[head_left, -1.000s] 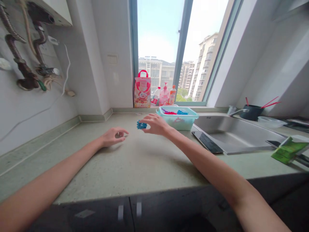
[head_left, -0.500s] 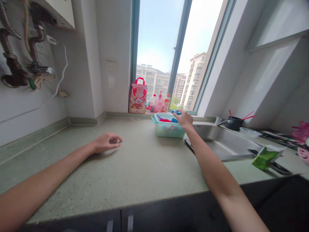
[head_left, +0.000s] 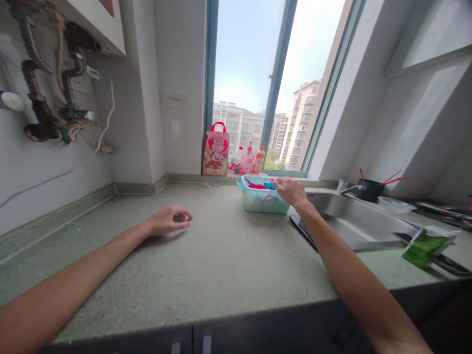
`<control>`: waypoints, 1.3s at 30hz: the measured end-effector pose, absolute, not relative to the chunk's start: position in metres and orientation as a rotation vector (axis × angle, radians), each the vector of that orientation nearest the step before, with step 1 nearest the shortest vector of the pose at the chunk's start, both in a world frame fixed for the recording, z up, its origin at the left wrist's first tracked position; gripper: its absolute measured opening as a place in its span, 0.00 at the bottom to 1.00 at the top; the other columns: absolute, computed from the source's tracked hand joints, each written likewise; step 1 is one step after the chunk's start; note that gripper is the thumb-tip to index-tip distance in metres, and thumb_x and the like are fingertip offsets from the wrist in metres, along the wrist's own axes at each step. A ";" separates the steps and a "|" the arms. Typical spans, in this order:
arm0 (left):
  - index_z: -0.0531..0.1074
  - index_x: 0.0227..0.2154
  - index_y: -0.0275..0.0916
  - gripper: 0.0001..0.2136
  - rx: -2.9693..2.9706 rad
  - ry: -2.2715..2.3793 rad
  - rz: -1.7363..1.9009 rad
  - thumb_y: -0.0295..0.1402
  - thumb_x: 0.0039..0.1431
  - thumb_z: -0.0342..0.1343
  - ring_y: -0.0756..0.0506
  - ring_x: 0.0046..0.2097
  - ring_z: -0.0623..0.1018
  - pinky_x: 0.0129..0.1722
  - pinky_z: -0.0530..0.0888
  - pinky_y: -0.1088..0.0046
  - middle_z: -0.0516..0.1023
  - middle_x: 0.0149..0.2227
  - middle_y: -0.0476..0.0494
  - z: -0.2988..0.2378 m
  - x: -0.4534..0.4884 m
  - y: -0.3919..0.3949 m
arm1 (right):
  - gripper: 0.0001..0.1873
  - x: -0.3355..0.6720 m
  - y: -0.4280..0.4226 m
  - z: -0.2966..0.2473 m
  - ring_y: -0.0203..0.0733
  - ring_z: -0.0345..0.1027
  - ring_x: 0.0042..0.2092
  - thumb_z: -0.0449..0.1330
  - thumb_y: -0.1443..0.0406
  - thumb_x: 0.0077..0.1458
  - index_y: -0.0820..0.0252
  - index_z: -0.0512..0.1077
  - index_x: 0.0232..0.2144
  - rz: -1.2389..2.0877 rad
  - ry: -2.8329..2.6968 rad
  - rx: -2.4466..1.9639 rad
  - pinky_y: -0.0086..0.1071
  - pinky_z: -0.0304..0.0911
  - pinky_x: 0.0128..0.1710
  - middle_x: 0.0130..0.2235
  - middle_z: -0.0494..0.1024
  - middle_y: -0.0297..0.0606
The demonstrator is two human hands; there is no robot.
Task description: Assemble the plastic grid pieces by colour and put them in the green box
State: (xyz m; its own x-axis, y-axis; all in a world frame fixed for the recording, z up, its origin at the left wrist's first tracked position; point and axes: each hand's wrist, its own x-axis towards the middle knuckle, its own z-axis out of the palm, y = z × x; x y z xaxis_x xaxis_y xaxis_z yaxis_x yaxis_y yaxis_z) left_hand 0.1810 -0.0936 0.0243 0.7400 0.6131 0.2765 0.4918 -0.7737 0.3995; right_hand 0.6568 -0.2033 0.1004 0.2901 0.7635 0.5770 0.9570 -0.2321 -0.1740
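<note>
Curling the fingers [head_left: 283, 186] of the right hand [head_left: 293, 191] down over the right rim of the teal basket [head_left: 263, 202], just right of the frame's centre. Touching or nearly touching the blue pieces [head_left: 269, 186] heaped inside, with no telling whether anything is pinched between the fingertips. Lying directly under and to the left of those fingertips, inside the basket: the blue pieces, then the red pieces [head_left: 257, 186] farther left. Running the basket's long axis left to right across the frame.

Resting the left hand [head_left: 167, 221] on the desk [head_left: 221, 255] left of centre, half-curled, thumb near forefinger, holding nothing that shows, and sitting well apart from the basket. Being much the nearer hand: the right.

Standing behind the basket by the window: a red bag [head_left: 216, 150] and bottles [head_left: 249, 160]. Opening to the right: a sink [head_left: 354, 223]. Lying at the lower right: a green carton [head_left: 424, 243].
</note>
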 end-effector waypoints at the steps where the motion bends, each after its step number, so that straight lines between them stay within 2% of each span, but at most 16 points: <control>1: 0.85 0.44 0.42 0.20 2.647 0.861 0.569 0.51 0.59 0.61 0.44 0.37 0.78 0.40 0.73 0.70 0.80 0.35 0.44 0.024 0.181 -0.093 | 0.29 0.659 -0.204 0.098 0.55 0.76 0.51 0.47 0.48 0.72 0.54 0.84 0.47 -0.542 -1.569 -2.060 0.41 0.66 0.51 0.50 0.85 0.47; 5: 0.84 0.44 0.41 0.20 2.675 0.852 0.547 0.51 0.60 0.61 0.45 0.37 0.77 0.41 0.72 0.70 0.79 0.35 0.45 0.023 0.180 -0.091 | 0.29 0.670 -0.201 0.092 0.54 0.75 0.55 0.46 0.51 0.73 0.54 0.84 0.48 -0.550 -1.758 -1.995 0.40 0.65 0.53 0.52 0.84 0.46; 10: 0.84 0.44 0.42 0.20 2.700 0.832 0.544 0.51 0.61 0.61 0.44 0.38 0.77 0.41 0.72 0.69 0.80 0.36 0.44 0.024 0.177 -0.091 | 0.31 0.676 -0.198 0.086 0.57 0.76 0.53 0.44 0.47 0.73 0.52 0.83 0.49 -0.509 -1.780 -2.084 0.41 0.66 0.49 0.50 0.85 0.47; 18: 0.84 0.42 0.42 0.19 2.729 0.866 0.591 0.51 0.60 0.60 0.43 0.41 0.80 0.45 0.74 0.68 0.81 0.39 0.43 0.025 0.179 -0.092 | 0.32 0.697 -0.210 0.087 0.60 0.72 0.57 0.43 0.50 0.73 0.56 0.81 0.56 -0.621 -1.495 -2.060 0.47 0.66 0.57 0.57 0.83 0.49; 25: 0.84 0.43 0.43 0.20 2.755 0.921 0.604 0.52 0.62 0.58 0.39 0.49 0.82 0.56 0.74 0.64 0.82 0.46 0.41 0.026 0.180 -0.094 | 0.34 0.722 -0.210 0.082 0.64 0.76 0.56 0.48 0.45 0.67 0.54 0.76 0.63 -0.299 -1.122 -2.228 0.52 0.68 0.55 0.56 0.82 0.54; 29: 0.84 0.44 0.43 0.22 2.772 0.945 0.603 0.54 0.63 0.57 0.38 0.52 0.81 0.58 0.73 0.62 0.82 0.48 0.40 0.027 0.179 -0.095 | 0.31 0.730 -0.203 0.080 0.65 0.76 0.56 0.56 0.51 0.62 0.53 0.77 0.63 -0.230 -1.110 -2.275 0.52 0.69 0.55 0.56 0.83 0.54; 33: 0.84 0.44 0.43 0.22 2.777 0.943 0.602 0.54 0.63 0.56 0.38 0.52 0.81 0.58 0.73 0.62 0.83 0.49 0.39 0.027 0.178 -0.095 | 0.30 0.734 -0.199 0.078 0.66 0.77 0.55 0.58 0.55 0.58 0.50 0.79 0.61 -0.228 -1.138 -2.257 0.54 0.70 0.54 0.54 0.84 0.53; 39: 0.84 0.44 0.42 0.22 2.776 0.946 0.614 0.54 0.64 0.56 0.37 0.53 0.80 0.59 0.73 0.60 0.83 0.49 0.38 0.026 0.178 -0.094 | 0.28 0.735 -0.197 0.076 0.64 0.78 0.52 0.61 0.57 0.54 0.52 0.82 0.56 -0.224 -1.104 -2.142 0.54 0.71 0.53 0.48 0.86 0.50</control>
